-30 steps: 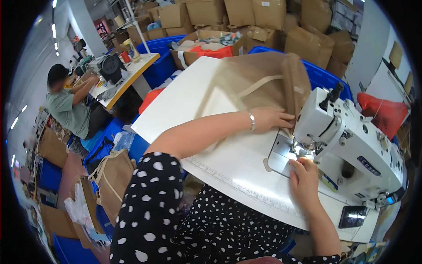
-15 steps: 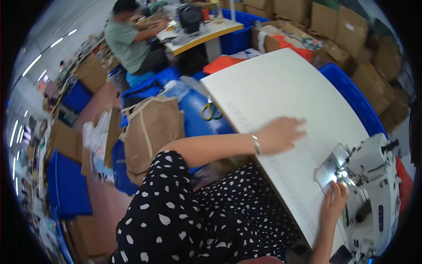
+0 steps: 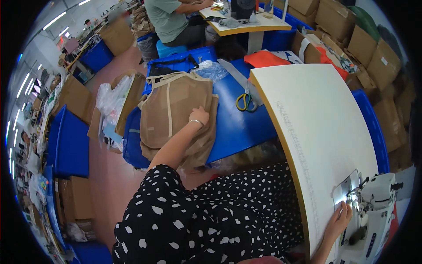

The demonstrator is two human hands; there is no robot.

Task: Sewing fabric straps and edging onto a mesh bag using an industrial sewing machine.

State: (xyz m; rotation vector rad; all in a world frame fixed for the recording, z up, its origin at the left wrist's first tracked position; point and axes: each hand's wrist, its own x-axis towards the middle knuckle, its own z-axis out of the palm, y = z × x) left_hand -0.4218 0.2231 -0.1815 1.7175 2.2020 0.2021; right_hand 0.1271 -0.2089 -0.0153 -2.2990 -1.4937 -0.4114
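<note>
On the left, my left hand (image 3: 199, 116) touches the top of a pile of brown mesh fabric pieces (image 3: 180, 94) with cream binding. Its index finger is stretched out over the mesh, and it has not closed on a piece. A silver bracelet circles that wrist. At the lower right, my right hand (image 3: 338, 220) rests beside the lit needle area of a white sewing machine (image 3: 380, 215). Its fingers are bent and pressed together near the metal plate (image 3: 347, 188); whatever lies between them is too small or hidden to name.
The white sewing table (image 3: 316, 119) has a wooden edge. Scissors with yellow and dark handles (image 3: 246, 102) lie on a blue surface (image 3: 237, 132) between table and mesh pile. Blue bins (image 3: 70, 141) and cardboard boxes (image 3: 382, 61) stand around. Another person (image 3: 169, 22) sits at a farther table.
My left hand has swung left from above the white table to the mesh pile. The view has turned left. My right hand stays by the machine's needle area.
</note>
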